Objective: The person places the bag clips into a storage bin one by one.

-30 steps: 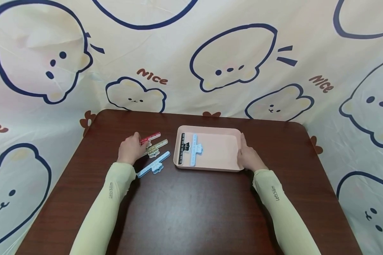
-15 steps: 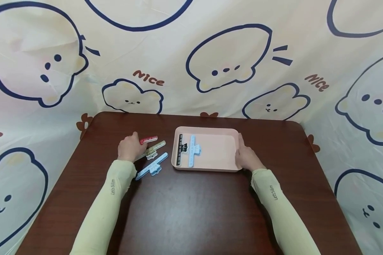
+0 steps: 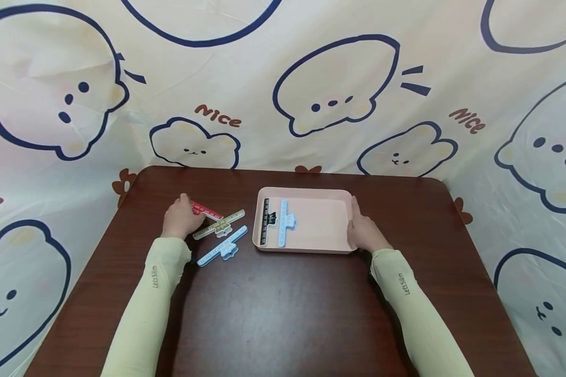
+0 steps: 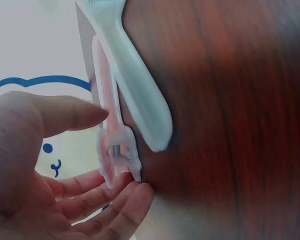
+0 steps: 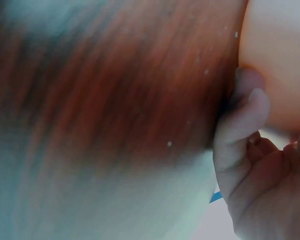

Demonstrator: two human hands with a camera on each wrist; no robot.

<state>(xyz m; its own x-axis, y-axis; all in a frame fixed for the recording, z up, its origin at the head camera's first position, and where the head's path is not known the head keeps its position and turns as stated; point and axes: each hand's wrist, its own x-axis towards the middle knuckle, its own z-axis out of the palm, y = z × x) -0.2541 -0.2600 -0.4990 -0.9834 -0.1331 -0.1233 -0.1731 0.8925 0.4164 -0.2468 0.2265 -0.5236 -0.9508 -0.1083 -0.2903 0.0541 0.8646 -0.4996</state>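
At the left of the table my left hand [image 3: 181,217] pinches a red bag clip [image 3: 208,211] with ruler-like markings. In the left wrist view its thumb and fingertips meet the clip [image 4: 117,145] from opposite sides, around the handle part. Beside it lie a gold clip [image 3: 219,225] and a blue clip [image 3: 224,247], both slanted. My right hand [image 3: 367,233] grips the right side of a pink tray [image 3: 323,220]. The right wrist view has the bent thumb against the tray wall [image 5: 285,65]. Part of the red clip is hidden behind the left hand.
Inside the tray, at its left end, a black clip [image 3: 264,222] and a light blue clip [image 3: 283,224] stand side by side lengthwise. The dark wooden table [image 3: 283,314] backs onto a cartoon-printed curtain [image 3: 330,63], which also runs along both sides.
My left hand has drawn back leftward, and the red clip has swung from sloping up rightward to sloping down rightward. The gold clip is more exposed. The right hand keeps its place at the tray.
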